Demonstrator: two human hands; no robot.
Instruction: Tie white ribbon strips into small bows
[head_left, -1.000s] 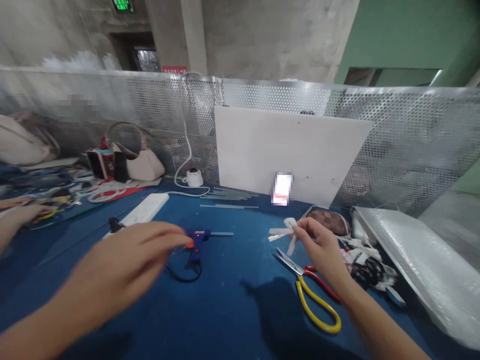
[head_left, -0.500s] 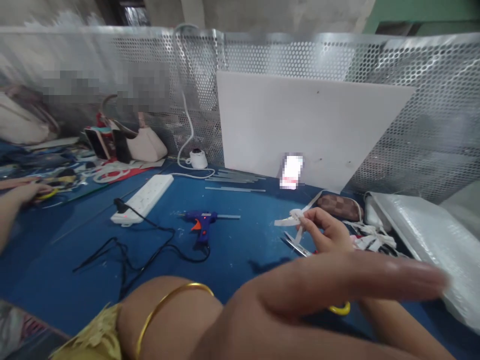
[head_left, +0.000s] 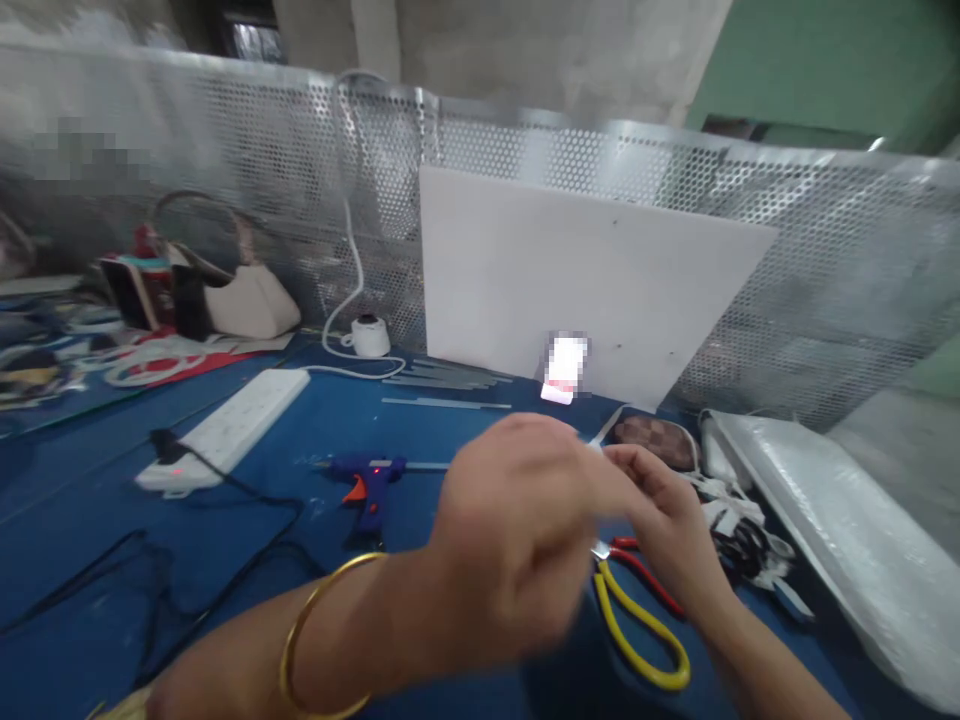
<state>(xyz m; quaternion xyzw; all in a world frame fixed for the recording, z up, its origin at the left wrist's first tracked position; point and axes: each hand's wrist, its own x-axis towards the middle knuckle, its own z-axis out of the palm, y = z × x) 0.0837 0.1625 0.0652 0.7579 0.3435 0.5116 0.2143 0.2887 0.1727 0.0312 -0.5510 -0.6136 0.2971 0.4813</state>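
Note:
My left hand, a gold bangle on its wrist, reaches across in front of my right hand, its fingers curled but smeared by motion. What it holds, if anything, is hidden. Fingertips of my right hand are pinched on a white ribbon; a strip of it sticks out behind the hands, and the rest is covered. Below them lie scissors with one yellow and one red handle, their blades mostly behind my left hand. Left of my hands rests a blue glue gun with a glue stick in its back.
A white power strip with a black plug and cord lies to the left. Glue sticks lie farther back, near a lit phone before a white board. A checkered pouch and plastic-wrapped slab are at right.
My left hand has swung from a stretched-out pose close to the camera to curled fingers beside my right hand. The view has shifted, showing more of the scissors. The co-worker's hand has left view.

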